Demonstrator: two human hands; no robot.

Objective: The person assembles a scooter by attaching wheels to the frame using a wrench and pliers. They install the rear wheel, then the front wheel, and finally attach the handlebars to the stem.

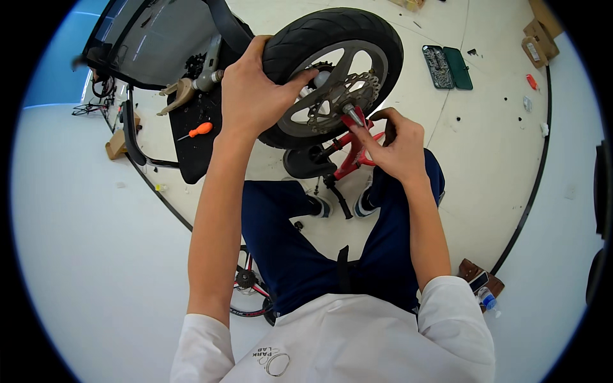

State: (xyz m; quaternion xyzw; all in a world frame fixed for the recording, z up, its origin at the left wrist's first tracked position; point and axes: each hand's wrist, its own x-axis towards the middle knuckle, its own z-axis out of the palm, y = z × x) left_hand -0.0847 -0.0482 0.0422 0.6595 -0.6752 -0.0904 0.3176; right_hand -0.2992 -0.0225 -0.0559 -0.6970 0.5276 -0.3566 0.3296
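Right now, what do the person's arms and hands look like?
The left hand and right hand are both gloveless, with no watch or bracelet showing. Both forearms are bare too, up to the loose, short white sleeves.

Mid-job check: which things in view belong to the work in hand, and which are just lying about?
Likely part of the job, judging by the hands:
black-tyred wheel, gripped by the left hand
metal axle end, at the right hand
red frame, close by

Apparently just lying about, untouched:
orange screwdriver
open green case
plastic bottle
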